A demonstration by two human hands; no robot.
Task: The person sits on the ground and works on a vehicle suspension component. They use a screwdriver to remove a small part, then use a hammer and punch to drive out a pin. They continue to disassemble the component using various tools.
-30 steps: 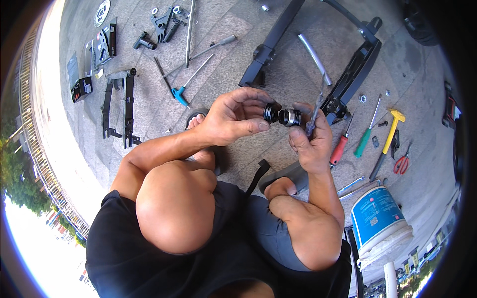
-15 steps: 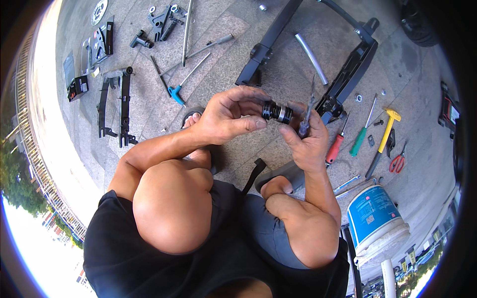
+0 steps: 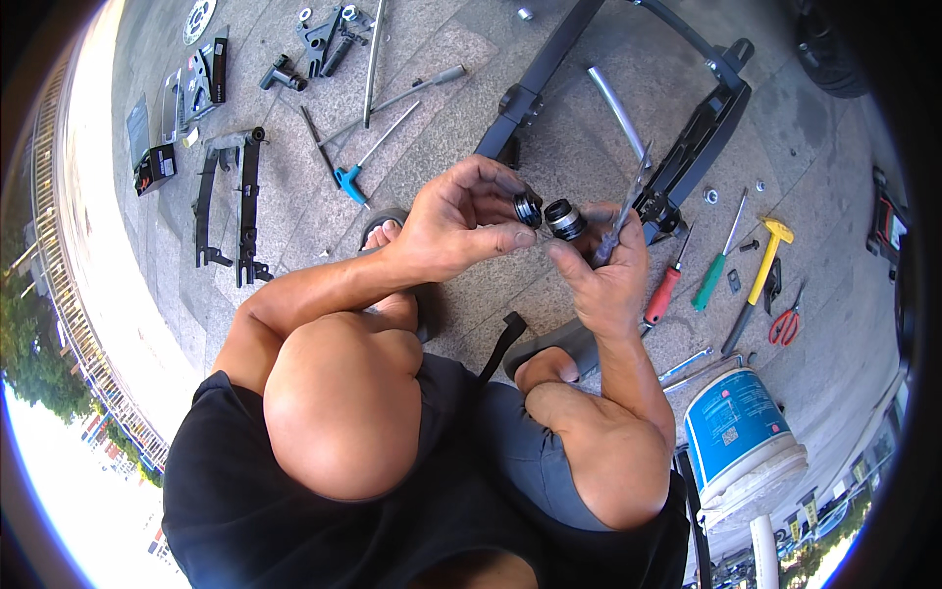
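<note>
My left hand (image 3: 461, 221) pinches a small black ring-shaped part (image 3: 528, 207) between thumb and fingers. My right hand (image 3: 608, 270) grips a black and silver cylindrical part (image 3: 564, 219) at its fingertips, with a thin metal tool (image 3: 628, 201) sticking up from the same hand. The two parts sit a short gap apart, in front of me above my knees. I am squatting on grey paving, with both feet in dark sandals below the hands.
A long black metal frame (image 3: 702, 128) and a silver tube (image 3: 616, 108) lie beyond the hands. Screwdrivers (image 3: 665, 290), a yellow hammer (image 3: 760, 270) and red scissors (image 3: 785, 327) lie to the right, a blue and white bucket (image 3: 741, 432) lower right. A blue T-handle wrench (image 3: 353, 177) and black brackets (image 3: 231, 206) lie left.
The two parts were pressed together half a second ago and are now held slightly apart. Both hands stayed in the same area.
</note>
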